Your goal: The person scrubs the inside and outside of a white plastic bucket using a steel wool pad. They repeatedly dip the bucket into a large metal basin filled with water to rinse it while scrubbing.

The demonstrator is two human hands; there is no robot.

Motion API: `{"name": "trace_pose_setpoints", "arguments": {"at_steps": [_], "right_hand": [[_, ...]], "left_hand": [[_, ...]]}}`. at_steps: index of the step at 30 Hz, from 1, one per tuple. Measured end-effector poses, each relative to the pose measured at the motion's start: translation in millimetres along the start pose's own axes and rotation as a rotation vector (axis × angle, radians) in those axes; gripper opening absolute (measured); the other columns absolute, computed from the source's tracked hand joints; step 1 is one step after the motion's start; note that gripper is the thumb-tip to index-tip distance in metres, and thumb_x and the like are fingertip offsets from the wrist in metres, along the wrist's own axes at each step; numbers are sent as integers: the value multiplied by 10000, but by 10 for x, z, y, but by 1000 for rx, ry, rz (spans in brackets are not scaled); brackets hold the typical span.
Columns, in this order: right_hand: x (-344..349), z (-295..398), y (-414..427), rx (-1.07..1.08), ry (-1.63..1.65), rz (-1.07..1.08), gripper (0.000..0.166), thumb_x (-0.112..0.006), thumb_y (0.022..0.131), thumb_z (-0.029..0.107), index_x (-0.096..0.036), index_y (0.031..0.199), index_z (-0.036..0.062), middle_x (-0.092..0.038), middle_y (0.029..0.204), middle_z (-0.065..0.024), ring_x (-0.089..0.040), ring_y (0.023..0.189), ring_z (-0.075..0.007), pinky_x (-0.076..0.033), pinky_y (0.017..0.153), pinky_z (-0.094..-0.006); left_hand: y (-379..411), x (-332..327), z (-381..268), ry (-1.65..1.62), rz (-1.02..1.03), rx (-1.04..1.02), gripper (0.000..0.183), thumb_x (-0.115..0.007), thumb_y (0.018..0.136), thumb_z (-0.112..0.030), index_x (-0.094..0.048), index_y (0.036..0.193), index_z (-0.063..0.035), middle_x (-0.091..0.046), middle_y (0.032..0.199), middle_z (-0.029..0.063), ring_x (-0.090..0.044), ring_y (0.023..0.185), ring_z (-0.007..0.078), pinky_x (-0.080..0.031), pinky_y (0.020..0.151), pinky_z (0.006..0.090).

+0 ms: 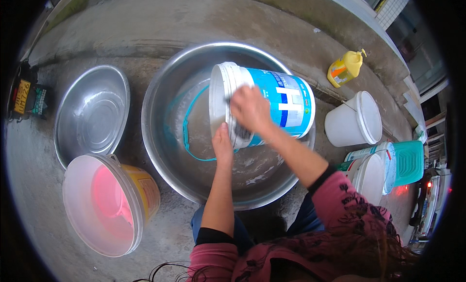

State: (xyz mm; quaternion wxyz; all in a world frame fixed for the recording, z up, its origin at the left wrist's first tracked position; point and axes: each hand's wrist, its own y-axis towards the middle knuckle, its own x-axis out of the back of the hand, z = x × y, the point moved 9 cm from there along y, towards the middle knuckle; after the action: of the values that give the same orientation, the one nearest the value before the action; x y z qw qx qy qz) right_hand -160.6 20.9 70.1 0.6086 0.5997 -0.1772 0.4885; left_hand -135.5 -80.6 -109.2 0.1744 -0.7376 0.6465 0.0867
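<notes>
A blue and white plastic paint bucket point(291, 100) lies on its side over a large metal basin point(160, 162), its open end towards the left. My left hand point(222, 143) grips the bucket's rim at the lower side. Against the white band near the rim, my right hand point(250, 109), somewhat blurred, is closed around a dark scrubbing pad, partly hidden by the fingers. Dark smears or suds show on the bucket just below that hand. Murky water point(200, 118) stands in the basin, and the bucket's turquoise handle point(185, 131) loops down over it.
An oval metal basin point(96, 111) and a yellow bucket point(147, 191) holding a pink dipper point(109, 191) are at left. At right are a yellow pump jug point(344, 69), a white lidded bucket point(342, 120), more buckets point(371, 178) and a turquoise basket point(408, 162). A concrete step runs behind.
</notes>
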Motion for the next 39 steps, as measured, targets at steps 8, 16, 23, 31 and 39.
{"name": "trace_pose_setpoints", "arguments": {"at_steps": [8,16,23,31,39], "right_hand": [[134,130,-263,119,1,-123,118,-706,666,166,-605,684,106,-571,871,-31,-548,788,-242,-499,603,-361],[-22,-488,420,-206,50,-74,118,-658,788,179,-657,877,101,-570,956,-90,-556,894,-311,-495,715,-428],[264,-310,-1128,-145,191,-285,143,-694,752,106,-661,891,114,-589,1010,-36,-543,856,-272,-480,690,-364],[392,-1611,-422,-281,-248,-307,55,-605,830,142,-648,822,109,-594,820,-96,-572,770,-298,-510,622,-431],[327,-489,-773,-170,81,-372,35,-647,775,154,-628,755,133,-551,851,-17,-547,794,-226,-507,637,-330]], "left_hand": [[-113,-143,-38,-157,35,177,420,-485,1017,-336,-626,1110,49,-659,991,81,-577,863,121,-469,777,282],[-83,-261,-9,161,92,38,453,-438,1025,-325,-630,1094,79,-662,946,109,-574,856,142,-463,796,316],[62,-206,-4,292,38,-74,472,-430,1017,-329,-629,1038,99,-667,933,164,-586,849,190,-462,789,362],[57,-251,-64,269,26,-30,534,-424,1015,-378,-622,1090,113,-669,980,171,-613,881,215,-473,808,356],[59,-275,-122,267,92,119,577,-410,1031,-429,-530,1280,77,-624,1170,137,-597,1027,200,-462,911,322]]}}
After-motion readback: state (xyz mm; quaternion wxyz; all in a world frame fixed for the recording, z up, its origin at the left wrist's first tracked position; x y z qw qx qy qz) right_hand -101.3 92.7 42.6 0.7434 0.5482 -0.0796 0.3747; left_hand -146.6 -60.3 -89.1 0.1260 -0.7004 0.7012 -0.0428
